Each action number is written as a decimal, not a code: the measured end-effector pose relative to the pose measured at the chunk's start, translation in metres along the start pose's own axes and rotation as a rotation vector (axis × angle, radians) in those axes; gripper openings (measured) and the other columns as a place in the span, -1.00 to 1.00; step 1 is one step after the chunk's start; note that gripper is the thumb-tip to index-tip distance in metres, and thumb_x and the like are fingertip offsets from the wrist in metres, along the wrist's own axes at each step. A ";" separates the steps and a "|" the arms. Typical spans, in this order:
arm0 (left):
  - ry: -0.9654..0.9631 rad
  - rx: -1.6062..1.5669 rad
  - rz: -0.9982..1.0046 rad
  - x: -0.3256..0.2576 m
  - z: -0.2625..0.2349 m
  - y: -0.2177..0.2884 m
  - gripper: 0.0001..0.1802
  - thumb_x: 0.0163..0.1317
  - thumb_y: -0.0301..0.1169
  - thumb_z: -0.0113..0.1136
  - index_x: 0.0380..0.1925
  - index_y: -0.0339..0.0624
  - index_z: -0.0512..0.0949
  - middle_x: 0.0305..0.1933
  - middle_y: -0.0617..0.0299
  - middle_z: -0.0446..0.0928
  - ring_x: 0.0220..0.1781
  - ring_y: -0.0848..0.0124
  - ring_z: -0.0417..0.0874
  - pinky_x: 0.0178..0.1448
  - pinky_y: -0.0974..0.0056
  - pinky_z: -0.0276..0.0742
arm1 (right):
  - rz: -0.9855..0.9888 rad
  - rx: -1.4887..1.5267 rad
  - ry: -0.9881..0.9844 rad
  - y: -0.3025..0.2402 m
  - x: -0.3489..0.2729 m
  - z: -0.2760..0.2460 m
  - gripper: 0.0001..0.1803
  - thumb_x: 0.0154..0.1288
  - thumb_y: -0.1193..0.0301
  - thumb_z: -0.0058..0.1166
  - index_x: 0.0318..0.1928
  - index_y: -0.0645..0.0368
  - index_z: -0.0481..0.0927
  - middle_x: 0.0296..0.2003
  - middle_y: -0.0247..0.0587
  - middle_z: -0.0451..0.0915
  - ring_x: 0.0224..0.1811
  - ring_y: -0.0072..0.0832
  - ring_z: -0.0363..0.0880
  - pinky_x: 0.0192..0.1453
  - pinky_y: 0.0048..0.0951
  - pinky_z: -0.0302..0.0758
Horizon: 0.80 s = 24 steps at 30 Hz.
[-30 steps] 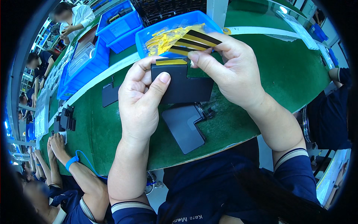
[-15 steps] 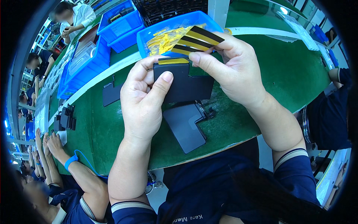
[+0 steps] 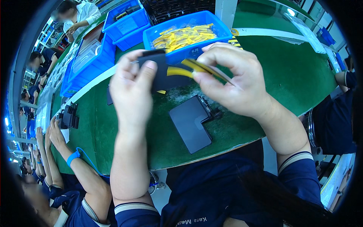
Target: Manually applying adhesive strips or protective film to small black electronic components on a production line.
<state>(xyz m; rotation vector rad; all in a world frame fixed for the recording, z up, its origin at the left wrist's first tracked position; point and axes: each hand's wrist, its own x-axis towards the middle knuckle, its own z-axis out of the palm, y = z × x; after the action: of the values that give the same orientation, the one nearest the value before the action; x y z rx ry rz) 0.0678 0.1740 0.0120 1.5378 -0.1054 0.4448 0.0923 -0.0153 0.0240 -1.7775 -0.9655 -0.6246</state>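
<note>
My left hand (image 3: 130, 90) is closed on a flat black pack (image 3: 160, 70), its thumb pressed on the face; motion blurs both. Pinched between the thumb and fingers of my right hand (image 3: 236, 81) is a sheet of black and yellow strips (image 3: 210, 69), seen nearly edge-on. One yellow strip end (image 3: 178, 72) sticks out from it toward the pack, and I cannot tell whether they touch. Below my hands lies a second pack, a dark grey L-shaped one (image 3: 189, 123), with a small black cable or connector (image 3: 215, 112) at its right side.
A blue bin (image 3: 151, 36) heaped with yellow strips (image 3: 185, 38) stands just beyond my hands. More blue bins (image 3: 90, 68) are at the far left. Black parts (image 3: 69, 115) stand stacked on the green table (image 3: 295, 72), near a co-worker's arm with a blue wrist strap (image 3: 73, 157).
My left hand has moved left with the pack, away from the strip sheet. The sheet has turned from face-on to nearly edge-on in my right hand, uncovering more of the bin.
</note>
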 end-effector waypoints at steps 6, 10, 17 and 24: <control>0.301 0.393 -0.245 0.057 -0.120 -0.032 -0.77 0.14 -0.54 0.01 -0.18 -0.31 0.48 -0.28 0.20 0.53 -0.32 0.50 0.53 -0.20 0.42 0.45 | 0.244 0.126 -0.072 0.009 -0.003 -0.001 -0.62 0.03 0.37 0.11 -0.16 0.39 0.55 -0.32 0.01 0.62 -0.29 -0.31 0.62 -0.15 -0.39 0.51; 0.367 1.286 -0.108 0.059 -0.122 -0.042 -0.71 0.13 -0.45 0.09 -0.12 -0.28 0.50 -0.27 0.22 0.52 -0.26 0.51 0.52 -0.17 0.40 0.43 | 0.365 0.148 -0.137 0.010 -0.002 -0.002 -0.62 0.04 0.35 0.11 -0.17 0.38 0.54 -0.34 -0.01 0.62 -0.30 -0.34 0.61 -0.14 -0.39 0.51; -0.363 0.461 0.218 0.008 -0.015 0.014 -0.67 0.02 -0.43 0.28 -0.17 -0.28 0.55 -0.36 0.19 0.56 -0.35 0.50 0.58 -0.26 0.44 0.49 | 0.514 0.248 -0.224 0.019 -0.004 0.003 -0.69 0.05 0.33 0.11 -0.26 0.33 0.56 -0.45 -0.16 0.60 -0.41 -0.50 0.55 -0.23 -0.44 0.49; -0.329 0.285 0.229 0.000 0.000 0.003 -0.68 0.06 -0.57 0.22 -0.12 -0.24 0.53 -0.37 0.26 0.54 -0.35 0.54 0.55 -0.20 0.44 0.51 | 0.509 0.352 -0.329 0.014 -0.002 0.001 -0.71 0.05 0.38 0.14 -0.23 0.32 0.56 -0.41 -0.18 0.60 -0.37 -0.53 0.55 -0.20 -0.47 0.49</control>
<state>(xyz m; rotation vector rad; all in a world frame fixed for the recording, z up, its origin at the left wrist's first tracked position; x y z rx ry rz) 0.0663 0.1743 0.0146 1.8811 -0.4947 0.3947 0.1032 -0.0181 0.0152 -1.7332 -0.7329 0.1566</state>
